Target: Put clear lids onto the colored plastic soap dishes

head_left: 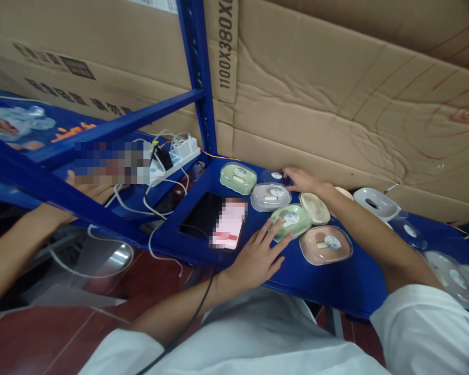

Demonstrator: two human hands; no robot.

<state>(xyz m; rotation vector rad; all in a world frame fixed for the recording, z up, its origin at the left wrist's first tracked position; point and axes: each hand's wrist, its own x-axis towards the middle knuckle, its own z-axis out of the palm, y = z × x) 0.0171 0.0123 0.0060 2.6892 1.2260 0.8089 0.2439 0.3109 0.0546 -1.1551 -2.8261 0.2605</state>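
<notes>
My left hand (pixel 254 260) is open, its fingers spread and their tips at the near edge of a green soap dish (pixel 295 223) with a clear cover and a round label. Farther back, my right hand (pixel 300 180) has its fingers closed at the right edge of a clear lid (pixel 272 177), partly hiding it. Around them lie a grey soap dish (pixel 261 200), another green soap dish (pixel 229 179) and a brown soap dish (pixel 312 252), all covered. An uncovered cream dish (pixel 316 208) sits below my right forearm.
A lit phone (pixel 229 225) lies beside a black flat object (pixel 201 216) on the blue shelf (pixel 336 289). Left are a power strip (pixel 166 164) with cables, a blue rack post (pixel 197 67) and another person's hand (pixel 94 190). A white dish (pixel 375 203) and several clear lids stand right.
</notes>
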